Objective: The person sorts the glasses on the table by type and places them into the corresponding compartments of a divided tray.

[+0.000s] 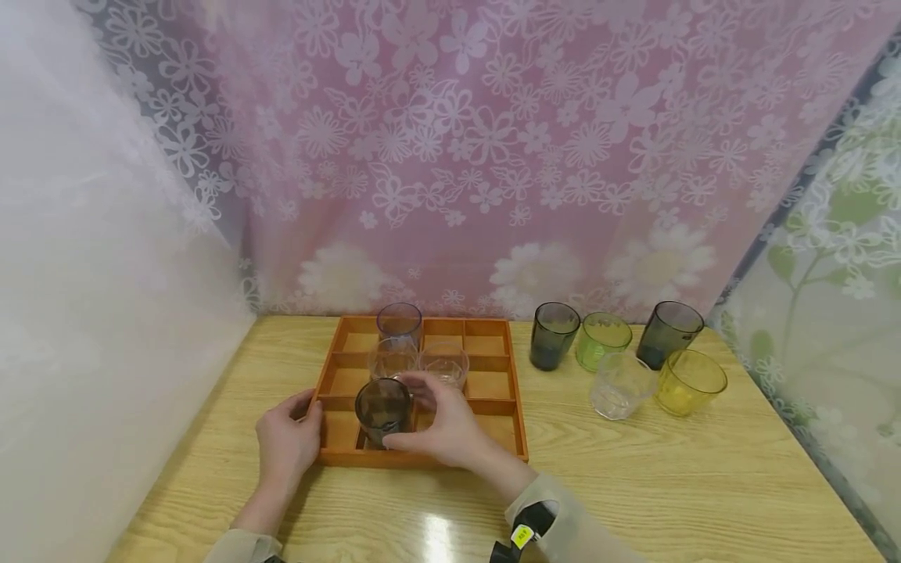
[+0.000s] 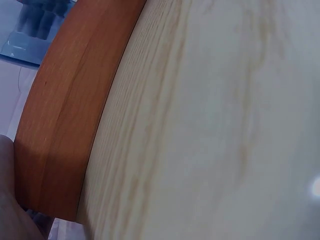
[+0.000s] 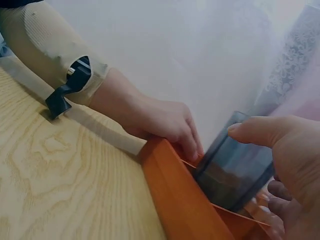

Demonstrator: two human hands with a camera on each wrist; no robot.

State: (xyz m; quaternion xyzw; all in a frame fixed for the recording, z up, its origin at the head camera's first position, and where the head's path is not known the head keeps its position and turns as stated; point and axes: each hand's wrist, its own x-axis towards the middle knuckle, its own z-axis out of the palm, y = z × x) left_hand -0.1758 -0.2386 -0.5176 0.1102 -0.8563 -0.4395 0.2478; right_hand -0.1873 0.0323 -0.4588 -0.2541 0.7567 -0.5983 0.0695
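Note:
A wooden divided tray (image 1: 450,458) lies on the table. My left hand (image 1: 288,438) grips its left side near the front corner, thumb at the rim. My right hand (image 1: 446,422) holds a smoky grey glass (image 1: 382,410) at the front row, thumb on the near side and fingers on the far side. In the right wrist view the glass (image 3: 232,172) stands tilted at the tray's front wall (image 3: 185,200). Behind it in the tray are a blue-rimmed clear glass (image 1: 400,322) and two clear glasses, one (image 1: 390,360) left and one (image 1: 450,361) right, partly hidden.
On the table right of the tray stand two dark grey glasses (image 1: 554,336) (image 1: 669,335), a green glass (image 1: 603,342), a clear faceted glass (image 1: 619,387) and a yellow glass (image 1: 690,383). A floral curtain (image 1: 464,156) hangs behind the table.

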